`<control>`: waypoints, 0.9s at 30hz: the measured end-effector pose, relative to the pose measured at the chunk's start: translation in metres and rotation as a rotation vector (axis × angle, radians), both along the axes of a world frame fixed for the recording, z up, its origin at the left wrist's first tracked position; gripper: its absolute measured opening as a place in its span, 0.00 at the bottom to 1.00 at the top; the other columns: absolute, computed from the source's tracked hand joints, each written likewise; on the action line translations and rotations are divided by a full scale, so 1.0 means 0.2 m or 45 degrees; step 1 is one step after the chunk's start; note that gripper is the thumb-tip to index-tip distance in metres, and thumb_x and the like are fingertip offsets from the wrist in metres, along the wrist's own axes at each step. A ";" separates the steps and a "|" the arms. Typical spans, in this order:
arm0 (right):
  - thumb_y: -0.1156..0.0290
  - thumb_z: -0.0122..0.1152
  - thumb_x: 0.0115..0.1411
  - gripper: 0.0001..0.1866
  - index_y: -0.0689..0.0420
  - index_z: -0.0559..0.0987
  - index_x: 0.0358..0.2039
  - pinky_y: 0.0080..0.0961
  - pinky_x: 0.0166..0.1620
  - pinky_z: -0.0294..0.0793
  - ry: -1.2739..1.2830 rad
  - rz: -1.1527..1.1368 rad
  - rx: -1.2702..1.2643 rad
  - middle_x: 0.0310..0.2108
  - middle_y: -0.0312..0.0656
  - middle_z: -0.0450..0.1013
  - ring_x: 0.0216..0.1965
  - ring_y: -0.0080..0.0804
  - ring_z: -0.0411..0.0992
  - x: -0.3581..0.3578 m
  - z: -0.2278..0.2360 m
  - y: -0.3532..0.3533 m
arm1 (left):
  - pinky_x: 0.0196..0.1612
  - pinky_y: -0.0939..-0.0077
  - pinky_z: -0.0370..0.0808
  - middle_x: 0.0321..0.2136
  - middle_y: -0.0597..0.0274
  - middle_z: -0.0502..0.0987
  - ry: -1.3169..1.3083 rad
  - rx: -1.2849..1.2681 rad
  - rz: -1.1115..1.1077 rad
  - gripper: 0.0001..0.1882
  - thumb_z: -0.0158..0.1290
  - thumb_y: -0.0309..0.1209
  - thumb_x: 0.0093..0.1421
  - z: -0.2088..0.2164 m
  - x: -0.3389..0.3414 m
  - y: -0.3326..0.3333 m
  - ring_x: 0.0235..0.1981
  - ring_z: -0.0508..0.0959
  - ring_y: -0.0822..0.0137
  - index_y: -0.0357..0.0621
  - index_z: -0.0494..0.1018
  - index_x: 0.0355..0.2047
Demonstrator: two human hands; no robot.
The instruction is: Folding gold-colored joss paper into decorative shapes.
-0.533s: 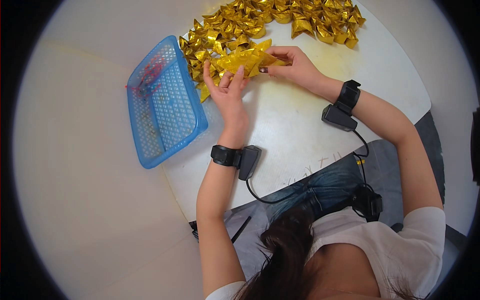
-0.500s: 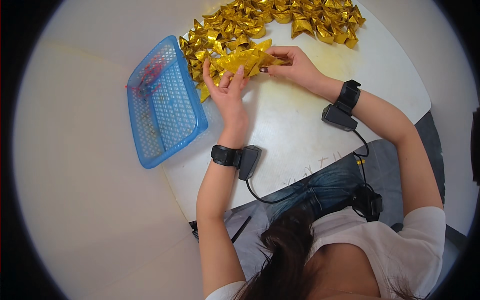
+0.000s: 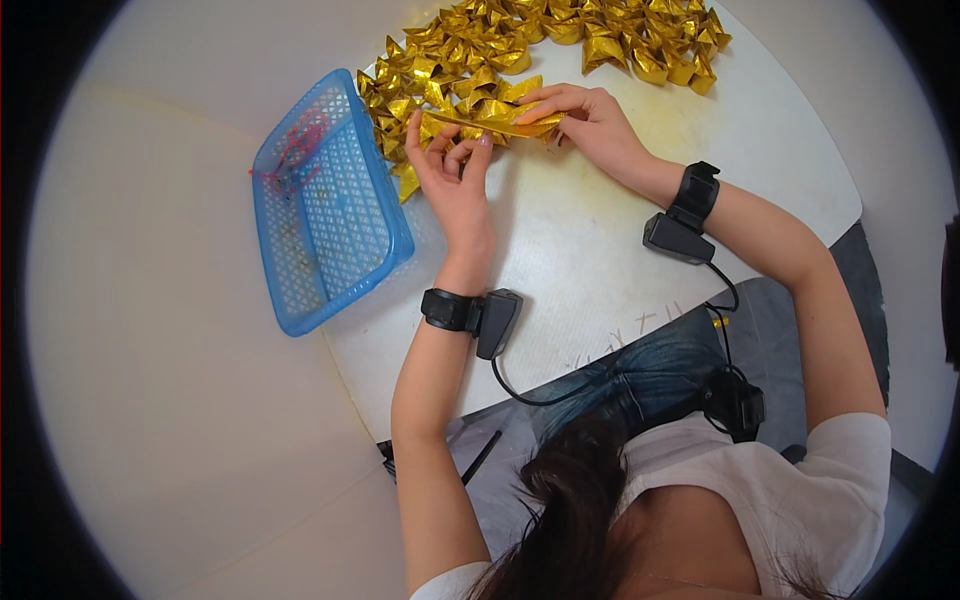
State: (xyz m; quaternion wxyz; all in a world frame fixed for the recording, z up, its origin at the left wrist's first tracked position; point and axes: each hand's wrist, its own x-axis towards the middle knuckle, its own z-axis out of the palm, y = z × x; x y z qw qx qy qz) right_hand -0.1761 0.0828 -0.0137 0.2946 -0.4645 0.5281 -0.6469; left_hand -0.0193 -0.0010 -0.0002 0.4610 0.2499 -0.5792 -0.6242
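Note:
A piece of folded gold foil paper (image 3: pixel 485 125) stretches between my two hands, above the table's far left part. It shows as a narrow, nearly edge-on strip. My left hand (image 3: pixel 452 185) grips its left part, with the thumb below and a finger raised at the left end. My right hand (image 3: pixel 592 122) pinches the right end, its fingers on top and thumb beneath. Just beyond both hands lies a heap of folded gold paper ingots (image 3: pixel 480 50), pointed and boat-shaped. The held paper partly covers the nearest ones.
A blue plastic mesh basket (image 3: pixel 385 185) stands to the left of my left hand, with tangled pink-red strands (image 3: pixel 305 140) inside. The white table (image 3: pixel 600 240) has a pale wall (image 3: pixel 180 300) along its left. Black wrist straps with cabled boxes (image 3: pixel 498 322) are on both forearms.
The gold paper has turned from showing a broad face to nearly edge-on. My right hand's fingers have shifted over its top, while my left hand keeps nearly the same place.

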 end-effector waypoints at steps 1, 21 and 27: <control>0.85 0.42 0.51 0.20 0.58 0.82 0.37 0.19 0.39 0.73 -0.055 -0.007 0.016 0.45 0.43 0.73 0.35 0.25 0.72 0.00 0.00 0.00 | 0.48 0.76 0.70 0.48 0.55 0.66 0.000 -0.001 0.002 0.35 0.54 0.19 0.55 -0.01 0.00 -0.01 0.45 0.71 0.69 0.47 0.51 0.60; 0.83 0.48 0.50 0.20 0.57 0.79 0.43 0.14 0.32 0.69 0.013 0.052 0.153 0.33 0.34 0.76 0.25 0.15 0.68 0.02 0.01 -0.01 | 0.37 0.76 0.75 0.41 0.50 0.71 -0.089 0.225 -0.216 0.26 0.45 0.43 0.63 0.04 -0.01 0.02 0.31 0.80 0.62 0.41 0.58 0.56; 0.82 0.52 0.49 0.21 0.56 0.77 0.46 0.11 0.31 0.68 0.131 0.050 0.174 0.30 0.32 0.75 0.25 0.12 0.67 0.02 0.02 0.00 | 0.31 0.79 0.77 0.38 0.54 0.73 -0.077 0.210 -0.175 0.20 0.50 0.35 0.61 0.02 0.00 0.01 0.26 0.80 0.64 0.42 0.61 0.50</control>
